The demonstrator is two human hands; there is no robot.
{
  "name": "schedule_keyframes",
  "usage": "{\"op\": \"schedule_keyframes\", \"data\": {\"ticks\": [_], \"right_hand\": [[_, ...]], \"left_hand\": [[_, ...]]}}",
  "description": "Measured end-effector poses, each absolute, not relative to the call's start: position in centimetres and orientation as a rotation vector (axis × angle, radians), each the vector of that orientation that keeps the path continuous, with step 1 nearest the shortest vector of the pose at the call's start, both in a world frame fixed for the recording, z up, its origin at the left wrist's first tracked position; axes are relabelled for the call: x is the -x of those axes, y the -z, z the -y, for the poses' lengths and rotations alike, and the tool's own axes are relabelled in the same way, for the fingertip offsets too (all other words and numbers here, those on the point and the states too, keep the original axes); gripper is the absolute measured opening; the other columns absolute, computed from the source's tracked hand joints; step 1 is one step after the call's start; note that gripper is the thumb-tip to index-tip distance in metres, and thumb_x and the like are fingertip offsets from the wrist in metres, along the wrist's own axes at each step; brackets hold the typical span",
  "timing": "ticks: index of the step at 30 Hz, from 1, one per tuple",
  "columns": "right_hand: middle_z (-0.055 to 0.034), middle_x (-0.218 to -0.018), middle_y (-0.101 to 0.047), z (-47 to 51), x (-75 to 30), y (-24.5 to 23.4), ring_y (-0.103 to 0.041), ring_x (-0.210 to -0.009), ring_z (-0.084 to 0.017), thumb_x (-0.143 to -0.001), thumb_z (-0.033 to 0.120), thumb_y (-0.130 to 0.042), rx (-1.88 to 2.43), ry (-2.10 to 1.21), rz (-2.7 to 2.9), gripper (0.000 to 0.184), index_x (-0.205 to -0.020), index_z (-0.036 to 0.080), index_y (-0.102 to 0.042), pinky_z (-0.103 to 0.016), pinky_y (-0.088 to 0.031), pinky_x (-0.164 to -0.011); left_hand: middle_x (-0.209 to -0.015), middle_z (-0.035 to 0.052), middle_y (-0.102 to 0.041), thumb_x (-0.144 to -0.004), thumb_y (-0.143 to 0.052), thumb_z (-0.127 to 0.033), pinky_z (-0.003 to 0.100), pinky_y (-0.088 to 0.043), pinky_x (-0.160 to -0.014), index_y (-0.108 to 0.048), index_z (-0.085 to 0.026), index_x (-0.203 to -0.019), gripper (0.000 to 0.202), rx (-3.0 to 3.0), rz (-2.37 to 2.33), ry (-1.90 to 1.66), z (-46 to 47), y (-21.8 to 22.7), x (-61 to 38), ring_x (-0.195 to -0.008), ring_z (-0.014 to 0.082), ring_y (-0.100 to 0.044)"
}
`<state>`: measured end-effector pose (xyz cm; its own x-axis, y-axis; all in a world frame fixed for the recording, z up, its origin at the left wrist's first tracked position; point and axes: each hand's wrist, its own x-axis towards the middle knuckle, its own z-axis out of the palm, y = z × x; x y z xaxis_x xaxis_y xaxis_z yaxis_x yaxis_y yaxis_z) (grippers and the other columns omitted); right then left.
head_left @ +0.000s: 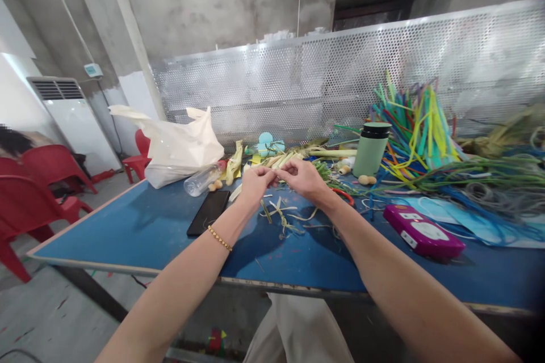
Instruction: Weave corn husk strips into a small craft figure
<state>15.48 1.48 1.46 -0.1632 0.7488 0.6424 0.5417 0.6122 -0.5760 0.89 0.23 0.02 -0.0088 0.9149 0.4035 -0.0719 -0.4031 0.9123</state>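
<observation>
Above the middle of the blue table, my left hand (257,182) and my right hand (305,180) meet at the fingertips, both closed in a pinch. What lies between the fingers is too small to make out. Pale husk-like strips (290,157) show just behind the fingers. Below the hands, thin pale plant scraps (281,216) lie scattered on the table. A black phone (209,213) rests near my left wrist, which wears a beaded bracelet (220,238).
The blue table (140,227) bears a white plastic bag (183,144), a clear bottle (200,182), a green tumbler (371,150), a purple box (421,231) and bundled coloured strips (430,130). A perforated metal panel (272,91) stands behind. Red chairs (46,204) are at left.
</observation>
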Motion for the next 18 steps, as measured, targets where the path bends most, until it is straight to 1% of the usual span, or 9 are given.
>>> {"op": "schedule_keyframes", "data": {"ticks": [2,6,8,10,12,15,18], "right_hand": [[-0.0025,-0.065,-0.066,-1.4,-15.3,-1.5,-0.056,-0.058,-0.013,-0.077,0.035,-0.063,1.029,-0.277,1.806,0.020,-0.070,0.016,-0.062,-0.025,-0.041,-0.057],[0.0002,-0.054,-0.059,-1.5,-15.4,-1.7,-0.052,-0.052,-0.012,-0.077,0.029,-0.057,1.056,-0.246,1.779,0.020,-0.061,0.017,-0.059,-0.025,-0.038,-0.054],[0.0005,-0.053,-0.058,-1.7,-15.7,-1.8,-0.052,-0.053,-0.013,-0.077,0.028,-0.056,1.079,-0.224,1.725,0.019,-0.063,0.017,-0.060,-0.026,-0.039,-0.055],[-0.0011,-0.058,-0.060,-1.7,-16.0,-2.0,-0.054,-0.057,-0.014,-0.079,0.028,-0.056,1.107,-0.139,1.635,0.017,-0.068,0.017,-0.062,-0.027,-0.041,-0.059],[-0.0037,-0.067,-0.063,-1.5,-16.2,-2.2,-0.057,-0.063,-0.015,-0.082,0.027,-0.055,1.079,-0.012,1.598,0.016,-0.073,0.016,-0.064,-0.028,-0.043,-0.064],[-0.0049,-0.078,-0.065,-0.7,-16.0,-2.2,-0.056,-0.068,-0.015,-0.083,0.023,-0.057,0.945,0.104,1.772,0.011,-0.077,0.017,-0.065,-0.027,-0.042,-0.066],[-0.0038,-0.079,-0.064,-0.2,-15.5,-1.8,-0.054,-0.069,-0.015,-0.083,0.019,-0.062,0.896,0.137,1.981,0.007,-0.077,0.018,-0.065,-0.026,-0.039,-0.065]], "left_hand": [[-0.052,0.0013,-0.060,-0.072,-0.066,-0.025,0.024,-0.037,-0.055,-0.063,-0.014,-0.056,0.019,-1.528,-0.977,-1.548,-0.5,0.1,-1.0,-0.051,0.0098,-0.050],[-0.052,0.0014,-0.059,-0.074,-0.065,-0.026,0.024,-0.035,-0.054,-0.063,-0.014,-0.056,0.021,-1.612,-1.034,-1.528,-0.6,0.1,-1.1,-0.050,0.0099,-0.049],[-0.052,0.0016,-0.059,-0.073,-0.064,-0.024,0.024,-0.035,-0.053,-0.063,-0.014,-0.056,0.020,-1.602,-1.043,-1.521,-0.4,0.0,-1.1,-0.049,0.0100,-0.049],[-0.052,0.0020,-0.060,-0.073,-0.065,-0.022,0.024,-0.035,-0.052,-0.063,-0.014,-0.056,0.019,-1.559,-1.040,-1.516,-0.1,-0.2,-1.1,-0.048,0.0099,-0.049],[-0.054,0.0026,-0.061,-0.072,-0.066,-0.021,0.024,-0.035,-0.051,-0.063,-0.014,-0.055,0.018,-1.497,-1.027,-1.509,0.2,-0.4,-1.0,-0.047,0.0096,-0.049],[-0.055,0.0031,-0.062,-0.070,-0.067,-0.020,0.024,-0.034,-0.050,-0.062,-0.013,-0.054,0.018,-1.407,-0.991,-1.516,0.3,-0.5,-1.0,-0.047,0.0092,-0.050],[-0.054,0.0030,-0.060,-0.067,-0.068,-0.019,0.024,-0.030,-0.049,-0.062,-0.012,-0.054,0.016,-1.343,-0.959,-1.522,0.2,-0.4,-0.9,-0.046,0.0085,-0.049]]}}
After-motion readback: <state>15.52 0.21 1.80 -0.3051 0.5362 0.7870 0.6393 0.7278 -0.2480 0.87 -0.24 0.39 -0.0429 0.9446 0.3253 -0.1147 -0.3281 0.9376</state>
